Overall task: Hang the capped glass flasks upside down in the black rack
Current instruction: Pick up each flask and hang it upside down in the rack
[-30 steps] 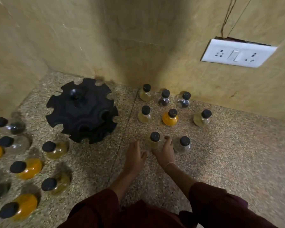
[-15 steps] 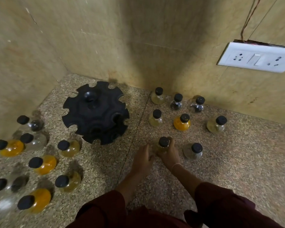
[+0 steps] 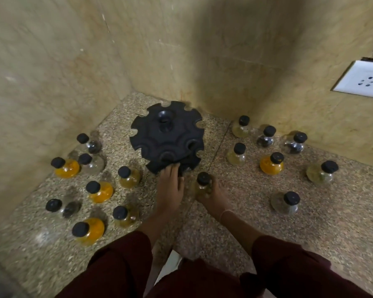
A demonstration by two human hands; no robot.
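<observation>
A round black rack (image 3: 167,136) with notched slots around its rim stands on the speckled counter near the corner; no flask hangs in it. My right hand (image 3: 211,195) is shut on a black-capped flask (image 3: 203,182) of pale yellow contents, upright just right of the rack's base. My left hand (image 3: 170,186) lies flat with its fingertips touching the rack's lower edge. Several capped flasks stand left of the rack, such as an orange one (image 3: 100,191), and several more to the right, such as another orange one (image 3: 271,165).
Beige tiled walls meet in a corner right behind the rack. A white switch and socket plate (image 3: 363,82) is on the right wall. The speckled stone counter (image 3: 235,211) has a seam running past the rack. Dark red sleeves fill the bottom of the view.
The view has swung left. My right hand closed around the pale yellow flask and carried it toward the rack. My left hand slid forward to touch the rack's lower edge.
</observation>
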